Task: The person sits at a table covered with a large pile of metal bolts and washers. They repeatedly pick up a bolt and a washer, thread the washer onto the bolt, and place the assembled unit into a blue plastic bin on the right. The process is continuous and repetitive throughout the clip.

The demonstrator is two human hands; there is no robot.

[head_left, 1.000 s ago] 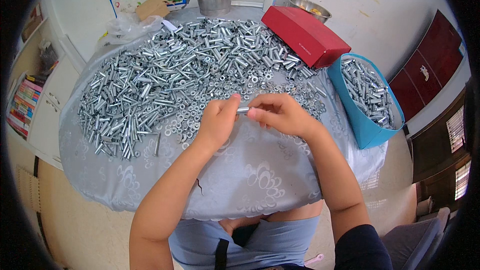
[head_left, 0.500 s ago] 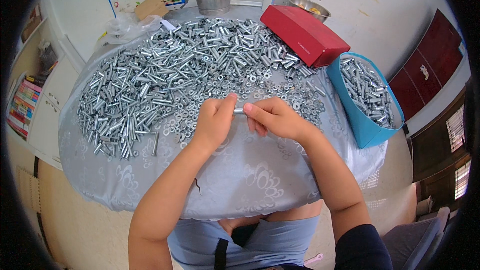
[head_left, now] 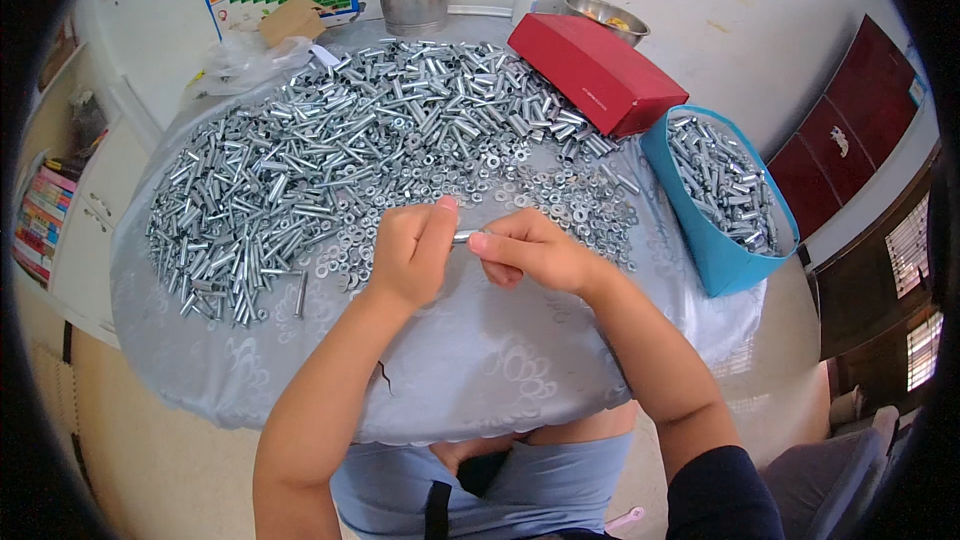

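Head camera is showing me two bare hands over a tabletop [head_left: 450,365] draped in satiny, flower-patterned grey cloth. I am seeing the left hand's [head_left: 410,245] grip clamping one end of a smooth, shiny metal cylinder [head_left: 462,236], while the right hand's [head_left: 535,252] is pinching its other end, so the piece is bridging both. Beyond, slim metal tubes [head_left: 270,170] and flat rings [head_left: 500,198] are lying too thickly to count. I am counting one glossy red box [head_left: 600,70] and one blue bin [head_left: 735,270] brimming with metal pieces.
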